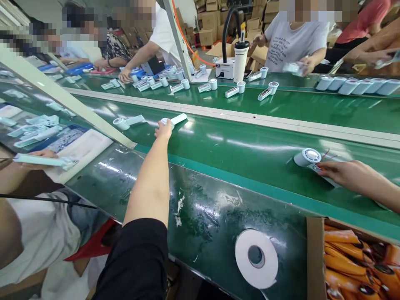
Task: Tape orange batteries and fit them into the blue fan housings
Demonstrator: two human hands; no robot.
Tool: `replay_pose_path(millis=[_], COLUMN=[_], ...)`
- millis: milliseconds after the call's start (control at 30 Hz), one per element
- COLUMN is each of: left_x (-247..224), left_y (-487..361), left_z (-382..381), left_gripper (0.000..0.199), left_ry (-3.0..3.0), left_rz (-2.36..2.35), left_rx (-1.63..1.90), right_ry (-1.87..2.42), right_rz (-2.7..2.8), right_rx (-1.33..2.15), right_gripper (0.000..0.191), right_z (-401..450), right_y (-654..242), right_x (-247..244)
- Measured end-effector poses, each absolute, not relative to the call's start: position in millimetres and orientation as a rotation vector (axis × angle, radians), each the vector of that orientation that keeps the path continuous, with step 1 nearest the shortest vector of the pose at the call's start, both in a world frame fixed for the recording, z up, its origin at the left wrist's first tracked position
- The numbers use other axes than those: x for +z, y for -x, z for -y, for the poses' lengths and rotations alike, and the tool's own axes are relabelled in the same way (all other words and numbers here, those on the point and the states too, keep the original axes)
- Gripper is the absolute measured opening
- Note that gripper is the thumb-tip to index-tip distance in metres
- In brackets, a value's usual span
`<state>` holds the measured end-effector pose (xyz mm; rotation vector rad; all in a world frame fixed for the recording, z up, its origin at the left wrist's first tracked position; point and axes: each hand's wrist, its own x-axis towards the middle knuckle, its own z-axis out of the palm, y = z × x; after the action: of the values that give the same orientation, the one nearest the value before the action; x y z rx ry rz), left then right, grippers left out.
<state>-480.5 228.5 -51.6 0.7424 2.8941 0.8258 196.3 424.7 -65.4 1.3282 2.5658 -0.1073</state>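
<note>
My left hand (pixel 163 129) reaches far out over the green conveyor belt, at the end of a black-sleeved arm. Its fingers are closed round the round head of a small white handheld fan (pixel 179 118), whose pale handle points to the right. Just left of it on the belt lies another handheld fan (pixel 121 123). My right hand is out of view. From the right edge comes another bare hand (pixel 342 171), apparently a co-worker's, gripping a handheld fan (pixel 308 156) with thin red wires. A roll of white tape (pixel 242 258) lies flat on the near table.
A cardboard box (pixel 315 258) of orange-wrapped parts stands at the lower right. A slanted metal post (pixel 81 106) rises left of my arm. Beside it, a co-worker's hand (pixel 46 156) holds a pale handle. Several fans and co-workers line the far belt, near a white tumbler (pixel 240 62).
</note>
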Motion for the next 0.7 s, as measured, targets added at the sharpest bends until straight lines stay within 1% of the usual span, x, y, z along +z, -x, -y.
replay_pose_path(millis=[67, 133, 233, 267, 300, 400, 500, 567, 633, 700], left_x=[-56, -55, -46, -43, -42, -42, -47, -47, -46, -45], left_y=[483, 475, 436, 415, 390, 306, 238, 207, 182, 157], left_z=[-239, -248, -254, -251, -245, -203, -138, -98, -66, -41], left_gripper=[0.055, 0.051, 0.066, 0.067, 0.064, 0.047, 0.044, 0.045, 0.052, 0.062], left_ry=[-0.678, -0.685, -0.928, -1.091, -1.283, -1.848, -2.122, -2.173, -2.295, -2.513], left_rz=[-2.876, -2.855, -2.775, -2.715, -2.634, -2.321, -2.092, -2.075, -2.033, -1.793], left_rx=[0.918, 1.003, 1.065, 1.059, 1.042, 0.953, 0.836, 0.772, 0.696, 0.542], right_ry=[-1.346, -1.349, -1.351, -1.352, -1.351, -1.332, -1.363, -1.352, -1.308, -1.296], right_rz=[-2.523, -2.499, -2.467, -2.458, -2.452, -2.462, -2.462, -2.467, -2.462, -2.45], right_rx=[-0.138, -0.167, -0.165, -0.143, -0.114, -0.068, -0.052, -0.007, 0.024, 0.053], right_gripper=[0.04, 0.037, 0.034, 0.034, 0.033, 0.033, 0.035, 0.037, 0.038, 0.039], right_z=[-429, -427, -415, -409, -404, -392, -387, -386, -382, -373], right_y=[-198, -193, -179, -174, -170, -165, -169, -173, -176, -176], right_x=[-62, -54, -35, -29, -23, -11, -8, -7, -1, 11])
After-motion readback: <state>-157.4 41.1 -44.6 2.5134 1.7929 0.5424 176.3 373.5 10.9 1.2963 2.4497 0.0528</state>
